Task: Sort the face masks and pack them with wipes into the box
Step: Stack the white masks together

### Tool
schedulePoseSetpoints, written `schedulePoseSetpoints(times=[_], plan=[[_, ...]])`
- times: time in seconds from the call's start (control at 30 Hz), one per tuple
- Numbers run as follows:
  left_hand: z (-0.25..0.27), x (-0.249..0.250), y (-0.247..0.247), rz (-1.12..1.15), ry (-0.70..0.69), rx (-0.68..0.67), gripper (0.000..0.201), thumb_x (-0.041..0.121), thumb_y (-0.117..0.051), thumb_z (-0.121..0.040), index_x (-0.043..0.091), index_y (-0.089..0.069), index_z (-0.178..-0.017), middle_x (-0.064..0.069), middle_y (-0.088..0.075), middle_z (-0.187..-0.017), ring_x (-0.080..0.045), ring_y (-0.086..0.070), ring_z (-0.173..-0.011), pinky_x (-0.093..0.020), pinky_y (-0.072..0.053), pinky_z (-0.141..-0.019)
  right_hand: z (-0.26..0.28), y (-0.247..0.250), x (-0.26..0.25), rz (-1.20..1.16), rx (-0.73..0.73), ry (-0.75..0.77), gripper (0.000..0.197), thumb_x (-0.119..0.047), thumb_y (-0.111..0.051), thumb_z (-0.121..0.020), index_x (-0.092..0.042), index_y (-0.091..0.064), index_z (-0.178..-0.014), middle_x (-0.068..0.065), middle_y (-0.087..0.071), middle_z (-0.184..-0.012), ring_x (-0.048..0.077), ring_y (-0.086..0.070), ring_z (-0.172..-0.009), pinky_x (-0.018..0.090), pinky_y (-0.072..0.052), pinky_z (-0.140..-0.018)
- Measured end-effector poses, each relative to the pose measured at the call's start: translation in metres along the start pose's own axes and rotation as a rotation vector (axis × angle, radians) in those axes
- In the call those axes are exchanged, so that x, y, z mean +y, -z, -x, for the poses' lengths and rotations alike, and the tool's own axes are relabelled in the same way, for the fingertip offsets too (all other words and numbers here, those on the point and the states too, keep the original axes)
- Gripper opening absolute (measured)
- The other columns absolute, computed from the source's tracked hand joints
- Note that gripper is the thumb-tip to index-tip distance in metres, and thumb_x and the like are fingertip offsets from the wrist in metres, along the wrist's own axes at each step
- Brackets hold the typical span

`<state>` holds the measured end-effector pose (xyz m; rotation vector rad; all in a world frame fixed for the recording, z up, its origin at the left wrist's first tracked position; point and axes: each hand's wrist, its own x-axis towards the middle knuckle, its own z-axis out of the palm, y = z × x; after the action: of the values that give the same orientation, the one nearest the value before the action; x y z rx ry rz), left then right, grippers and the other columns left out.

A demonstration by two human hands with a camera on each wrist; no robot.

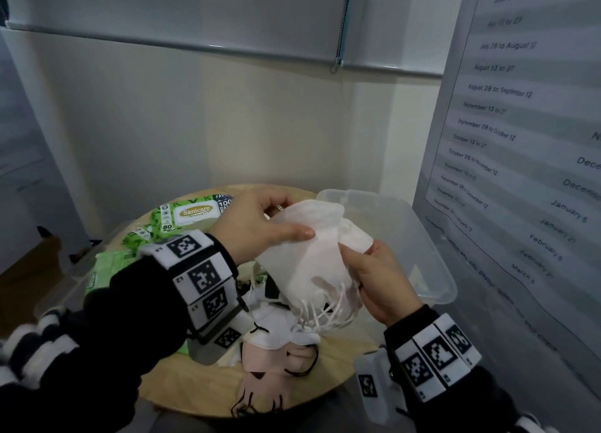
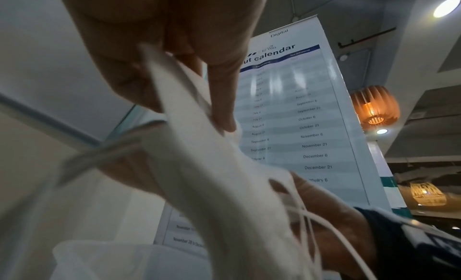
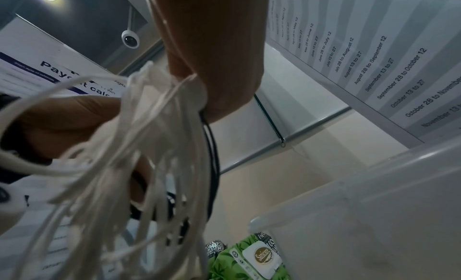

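Note:
Both hands hold a stack of white face masks [image 1: 309, 253] above the round wooden table [image 1: 341, 367]. My left hand [image 1: 260, 224] pinches the stack's upper edge between thumb and fingers. My right hand [image 1: 377, 276] grips its right side, white ear loops [image 1: 325, 309] dangling below. The same white masks [image 2: 199, 156] fill the left wrist view, and their ear loops [image 3: 149, 146] hang across the right wrist view. The clear plastic box [image 1: 419, 237] stands open just right of the hands. Green wipes packs [image 1: 192, 214] lie at the table's back left. Pink and white masks [image 1: 273, 361] lie piled under the hands.
A calendar banner [image 1: 520, 139] stands close on the right, beside the box. A wall with a roller blind [image 1: 195, 16] is behind the table. More green wipes packs [image 1: 110, 266] lie at the table's left edge. The box rim [image 3: 349, 195] is beside a wipes pack [image 3: 254, 258].

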<state>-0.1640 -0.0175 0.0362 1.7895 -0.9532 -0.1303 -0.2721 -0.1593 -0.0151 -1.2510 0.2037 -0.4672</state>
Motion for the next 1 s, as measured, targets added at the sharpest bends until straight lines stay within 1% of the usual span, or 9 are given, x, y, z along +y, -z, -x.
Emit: schedulePoseSetpoints(times=[0.1,0.2,0.33,0.4,0.47,0.63,0.77,0.87,1.0], plan=[[-0.002,-0.009,-0.004,-0.014,-0.027,0.051,0.035,0.030,-0.089,-0.055,0.035,-0.063,-0.079,0.019,-0.064,-0.078,-0.001,-0.053,-0.066,-0.016,-0.045,-0.062,-0.001,0.000,0.000,-0.004,0.009,0.010,0.031,-0.012,-0.067,-0.068,-0.006,-0.069,-0.098,0.010,-0.074,-0.092,0.021,-0.071,-0.081,0.031,-0.058,-0.069],[-0.003,-0.012,-0.008,0.043,-0.047,0.088,0.041,0.036,-0.082,-0.048,0.038,-0.062,-0.085,0.009,-0.066,-0.090,-0.001,-0.054,-0.070,-0.017,-0.047,-0.066,0.000,0.000,-0.004,-0.037,-0.028,0.015,0.033,-0.013,-0.066,-0.068,-0.007,-0.068,-0.100,0.009,-0.074,-0.093,0.020,-0.070,-0.082,0.030,-0.058,-0.071],[-0.006,-0.015,-0.008,0.098,-0.016,0.148,0.042,0.025,-0.089,-0.051,0.032,-0.065,-0.085,0.007,-0.063,-0.082,-0.008,-0.055,-0.076,-0.019,-0.046,-0.069,0.001,0.004,-0.007,-0.064,-0.070,-0.027,0.036,0.001,-0.066,-0.063,-0.001,-0.066,-0.100,0.017,-0.068,-0.094,0.027,-0.064,-0.084,0.035,-0.053,-0.074],[-0.007,-0.016,-0.006,0.130,-0.009,0.158,0.042,0.029,-0.088,-0.047,0.033,-0.067,-0.084,0.010,-0.060,-0.076,-0.010,-0.054,-0.075,-0.020,-0.047,-0.067,0.001,0.005,-0.008,-0.080,-0.074,-0.047,0.037,-0.002,-0.056,-0.065,0.001,-0.065,-0.101,0.021,-0.065,-0.097,0.030,-0.060,-0.087,0.036,-0.050,-0.076],[-0.007,-0.018,-0.005,0.161,-0.023,0.168,0.041,0.034,-0.085,-0.043,0.035,-0.068,-0.081,0.010,-0.058,-0.072,-0.009,-0.053,-0.072,-0.019,-0.046,-0.064,0.000,0.004,-0.008,-0.088,-0.072,-0.049,0.033,-0.001,-0.063,-0.068,-0.001,-0.066,-0.101,0.017,-0.069,-0.095,0.028,-0.064,-0.086,0.035,-0.054,-0.075],[-0.005,-0.022,-0.003,0.209,-0.047,0.195,0.031,0.025,-0.081,-0.055,0.034,-0.069,-0.081,0.014,-0.051,-0.061,-0.007,-0.045,-0.062,-0.015,-0.039,-0.057,-0.001,0.000,-0.010,-0.140,-0.056,-0.067,0.041,-0.014,-0.056,-0.078,0.003,-0.061,-0.115,0.021,-0.068,-0.108,0.027,-0.067,-0.093,0.037,-0.056,-0.081],[-0.001,-0.022,-0.001,0.244,-0.071,0.155,0.032,0.021,-0.080,-0.063,0.036,-0.070,-0.090,0.009,-0.053,-0.065,-0.005,-0.049,-0.061,-0.014,-0.041,-0.059,-0.002,0.003,-0.010,-0.166,0.002,-0.067,0.039,-0.014,-0.057,-0.079,0.002,-0.062,-0.115,0.019,-0.069,-0.107,0.026,-0.068,-0.092,0.037,-0.058,-0.080],[0.003,-0.016,0.003,0.326,-0.052,0.130,0.018,0.009,-0.072,-0.078,0.023,-0.071,-0.090,0.010,-0.067,-0.072,-0.001,-0.060,-0.067,-0.013,-0.047,-0.063,-0.003,0.009,-0.013,-0.179,0.056,-0.055,0.029,-0.010,-0.052,-0.089,-0.003,-0.062,-0.114,0.015,-0.071,-0.105,0.023,-0.069,-0.090,0.034,-0.059,-0.075],[0.000,-0.014,0.017,0.452,-0.016,0.068,0.016,0.019,-0.064,-0.079,0.013,-0.067,-0.093,0.006,-0.070,-0.079,-0.005,-0.064,-0.072,-0.018,-0.053,-0.067,-0.004,0.013,-0.015,-0.140,0.112,-0.034,0.031,-0.013,-0.047,-0.096,-0.005,-0.058,-0.124,0.014,-0.067,-0.117,0.029,-0.064,-0.108,0.041,-0.054,-0.090]])
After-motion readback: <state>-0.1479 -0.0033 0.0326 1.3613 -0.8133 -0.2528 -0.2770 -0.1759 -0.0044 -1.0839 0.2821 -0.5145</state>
